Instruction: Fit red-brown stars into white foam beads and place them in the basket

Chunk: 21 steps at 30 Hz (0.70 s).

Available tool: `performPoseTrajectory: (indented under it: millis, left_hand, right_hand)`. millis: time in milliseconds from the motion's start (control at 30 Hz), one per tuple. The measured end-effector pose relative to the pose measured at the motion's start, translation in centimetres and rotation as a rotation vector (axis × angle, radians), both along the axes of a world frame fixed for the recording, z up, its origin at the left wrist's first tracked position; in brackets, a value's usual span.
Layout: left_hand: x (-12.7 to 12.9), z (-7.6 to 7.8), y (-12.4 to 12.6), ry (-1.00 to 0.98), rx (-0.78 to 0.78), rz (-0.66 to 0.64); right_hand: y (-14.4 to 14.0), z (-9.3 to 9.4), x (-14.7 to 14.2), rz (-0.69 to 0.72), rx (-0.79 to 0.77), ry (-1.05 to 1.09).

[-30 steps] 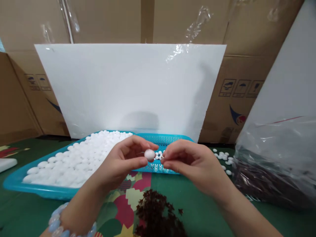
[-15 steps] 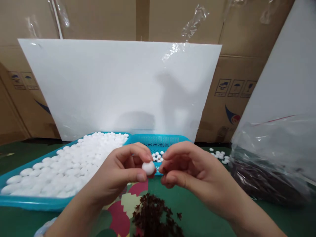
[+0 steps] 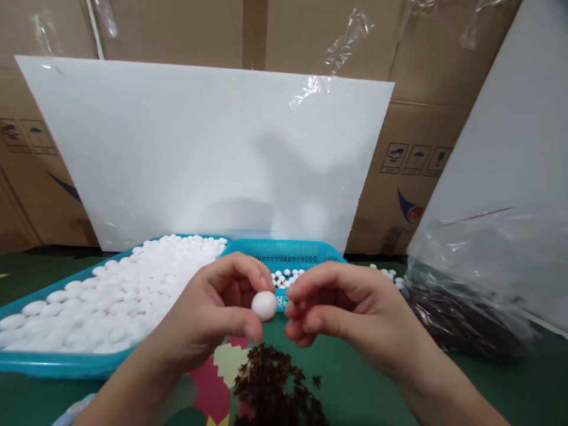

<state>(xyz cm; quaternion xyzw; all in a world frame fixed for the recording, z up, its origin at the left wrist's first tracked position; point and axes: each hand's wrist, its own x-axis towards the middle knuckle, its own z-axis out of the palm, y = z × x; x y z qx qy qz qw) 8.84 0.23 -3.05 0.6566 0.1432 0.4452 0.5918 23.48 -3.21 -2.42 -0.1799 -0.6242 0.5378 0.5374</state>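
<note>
A white ball (image 3: 264, 305) is pinched in the left hand (image 3: 213, 319) above the table's near edge while a dark bit, barely visible, is pinched in the right hand (image 3: 346, 307) beside it, so careful alignment seems called for

Two hands are in view, the left hand (image 3: 213, 313) and the right hand (image 3: 350, 310), and between them sits one white ball (image 3: 264, 305). One blue tray (image 3: 53, 362) carries far too many white pellets (image 3: 128, 296) to count, and a second blue basket (image 3: 288, 251) holds perhaps a dozen, though they are small and partly hidden. One pile of dark dried bits (image 3: 275, 387) lies on the tabletop (image 3: 364, 390), beside one clear plastic bag (image 3: 474, 284). Two white foam boards (image 3: 199, 154) stand behind.
</note>
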Motion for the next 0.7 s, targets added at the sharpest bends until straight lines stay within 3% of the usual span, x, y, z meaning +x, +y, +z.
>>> performPoseTrajectory:
  millis: [100, 333, 700]
  left_hand:
    - [-0.02, 0.03, 0.0, 0.047, 0.005, 0.034]
    - [0.22, 0.37, -0.39, 0.013, 0.11, 0.079]
    - [0.22, 0.34, -0.52, 0.0, 0.164, 0.022]
  right_hand:
    - [-0.01, -0.1, -0.16, -0.057, 0.085, 0.064]
    - [-0.15, -0.12, -0.06, -0.234, 0.327, -0.154]
    - [-0.52, -0.41, -0.42, -0.186, 0.273, -0.149]
